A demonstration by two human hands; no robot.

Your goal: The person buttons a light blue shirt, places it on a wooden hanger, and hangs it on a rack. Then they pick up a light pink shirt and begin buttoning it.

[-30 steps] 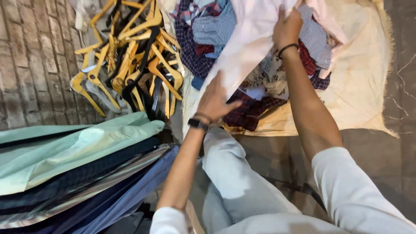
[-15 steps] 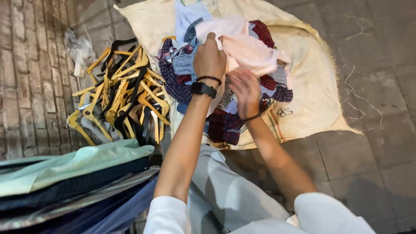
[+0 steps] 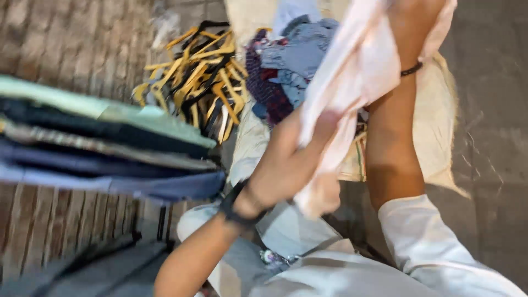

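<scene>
Above the pile of clothes [image 3: 291, 71], the left hand [image 3: 286, 170] grips the low part of a pink shirt [image 3: 352, 82]; the right hand [image 3: 418, 16] grips its top. Yellow hangers [image 3: 203, 82] lie to the left.

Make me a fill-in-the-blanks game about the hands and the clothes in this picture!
1. Both hands hold up a pale ____ garment.
2. The left hand wears a black ____ on its wrist.
3. The heap of hangers on the floor is mostly ____ in colour.
4. The folded clothes are stacked on the person's ____ side.

Missing words: pink; watch; yellow; left
</scene>
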